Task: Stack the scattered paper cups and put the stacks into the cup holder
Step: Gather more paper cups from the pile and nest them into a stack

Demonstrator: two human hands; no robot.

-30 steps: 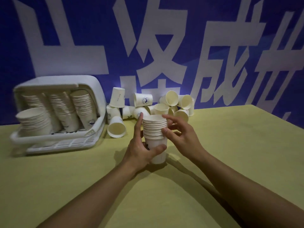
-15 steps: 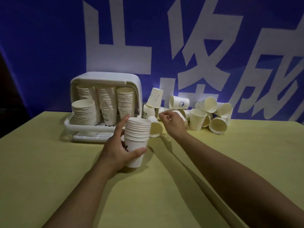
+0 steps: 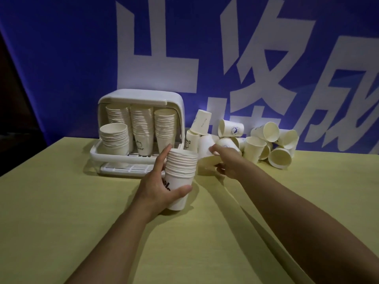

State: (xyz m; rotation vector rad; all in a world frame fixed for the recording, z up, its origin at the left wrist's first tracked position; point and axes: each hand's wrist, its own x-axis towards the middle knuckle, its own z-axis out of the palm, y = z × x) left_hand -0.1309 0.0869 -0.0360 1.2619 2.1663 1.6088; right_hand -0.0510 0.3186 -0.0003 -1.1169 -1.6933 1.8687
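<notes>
Blue backdrop banner [image 3: 61, 68]: large white Chinese characters, cropped, not confidently readable. White paper cup beside the white plastic cup holder [image 3: 190, 143]: dark letters "Be…", rest hidden. Tipped white paper cup [image 3: 232, 130]: round blue logo, text too small. Held stack's print is illegible.

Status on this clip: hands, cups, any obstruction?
Left hand grips upright stack of white paper cups. Right hand grasps one loose cup from scattered pile. White plastic cup holder holds four stacks. Nothing blocking.
</notes>
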